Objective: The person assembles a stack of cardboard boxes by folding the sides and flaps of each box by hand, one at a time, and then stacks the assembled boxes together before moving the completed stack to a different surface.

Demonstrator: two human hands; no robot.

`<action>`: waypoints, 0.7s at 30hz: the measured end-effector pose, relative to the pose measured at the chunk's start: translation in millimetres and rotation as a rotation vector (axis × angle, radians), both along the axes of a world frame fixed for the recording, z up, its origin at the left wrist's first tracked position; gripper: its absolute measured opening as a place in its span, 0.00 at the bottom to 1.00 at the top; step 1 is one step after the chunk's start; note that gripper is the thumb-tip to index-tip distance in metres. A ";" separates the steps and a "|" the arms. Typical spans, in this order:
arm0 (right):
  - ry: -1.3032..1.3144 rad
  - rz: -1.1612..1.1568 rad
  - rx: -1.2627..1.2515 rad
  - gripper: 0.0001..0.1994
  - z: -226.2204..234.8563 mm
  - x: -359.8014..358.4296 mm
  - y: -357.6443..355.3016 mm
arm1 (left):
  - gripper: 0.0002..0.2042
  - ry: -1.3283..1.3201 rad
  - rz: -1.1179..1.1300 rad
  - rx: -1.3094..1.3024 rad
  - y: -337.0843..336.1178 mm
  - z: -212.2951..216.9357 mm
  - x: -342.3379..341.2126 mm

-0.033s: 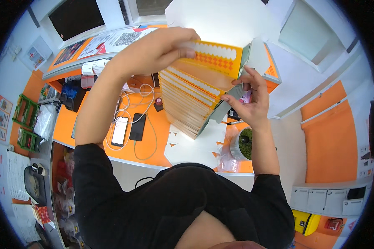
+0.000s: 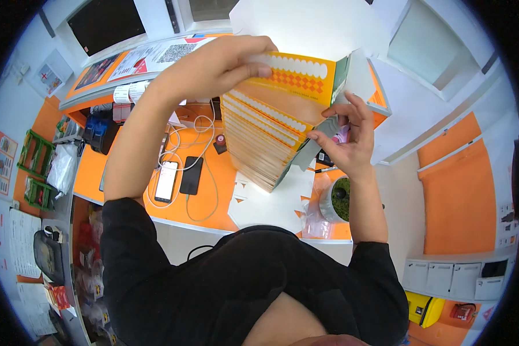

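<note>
Hands on the stack of flat cartons (image 2: 265, 144) as before: left hand (image 2: 219, 66) pinches the top orange-white carton, right hand (image 2: 346, 138) probably curled on a grey flap, above the orange bench (image 2: 207, 196).

Nothing has changed: both hands (image 2: 213, 66) grip the box stack (image 2: 271, 132) as before.

1. The left hand (image 2: 213, 66) is raised toward twelve o'clock, palm down, fingers (image 2: 254, 57) curled forward and pinched shut with the thumb below.
2. Its forearm runs up from eight o'clock, bare (the black sleeve ends near the elbow).
3. The right hand (image 2: 346, 138) sits at two o'clock, fingers spread and bent, thumb pressing inward.
4. Its forearm rises almost vertically from the sleeve at five o'clock.
</note>
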State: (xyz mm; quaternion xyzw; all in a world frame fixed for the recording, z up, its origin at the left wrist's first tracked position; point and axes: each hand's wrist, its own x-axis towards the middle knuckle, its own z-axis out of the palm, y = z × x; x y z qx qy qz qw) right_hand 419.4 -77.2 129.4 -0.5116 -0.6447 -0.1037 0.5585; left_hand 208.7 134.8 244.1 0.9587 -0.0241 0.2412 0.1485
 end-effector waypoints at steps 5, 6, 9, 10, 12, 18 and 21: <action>-0.014 0.071 0.095 0.38 -11.0 4.3 7.2 | 0.12 0.009 -0.016 0.014 4.3 3.6 -0.4; -0.023 0.082 0.067 0.38 -10.9 3.3 6.6 | 0.13 0.008 -0.036 -0.008 1.9 4.6 -2.6; -0.018 0.103 0.098 0.36 -14.1 2.1 9.7 | 0.14 -0.110 -0.137 -0.111 8.7 5.2 0.2; -0.016 0.104 0.097 0.36 -14.5 1.3 8.6 | 0.14 -0.109 -0.136 -0.112 11.3 3.3 0.4; 0.014 0.103 0.042 0.36 -13.8 0.1 6.4 | 0.13 -0.096 -0.115 -0.058 17.1 -3.2 0.5; -0.001 0.049 0.029 0.35 -11.9 -1.6 2.9 | 0.14 0.092 0.109 -0.007 4.8 -7.1 -0.9; -0.016 0.049 0.110 0.32 -14.5 3.2 7.6 | 0.13 0.001 0.037 0.147 9.5 -15.4 -1.0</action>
